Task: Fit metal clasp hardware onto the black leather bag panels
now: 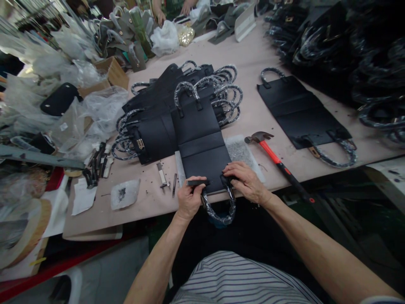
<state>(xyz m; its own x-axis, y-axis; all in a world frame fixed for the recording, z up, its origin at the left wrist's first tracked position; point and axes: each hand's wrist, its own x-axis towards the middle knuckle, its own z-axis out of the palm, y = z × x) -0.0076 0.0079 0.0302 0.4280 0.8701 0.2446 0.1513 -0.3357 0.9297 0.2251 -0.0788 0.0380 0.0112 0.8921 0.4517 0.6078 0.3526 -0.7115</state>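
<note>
At the near end of the black panel, we pinch a dark strip in our left hand; our right hand, partly hidden, seems to grip the wrapped handle to steady it; the panel lies flat on the table, hammer to its right.

Bench: pinkish-beige top;
Hammer: red-and-black handle, lying slantwise, its end jutting past the front edge;
Whitish packet: dark bits at its middle, near the front edge; white paper to its left;
Carton: brown, beside crumpled clear plastic;
Far side: a white plastic bundle next to a gold-coloured packet;
Left edge: a tan ring, seemingly a roll, though blurred
</note>
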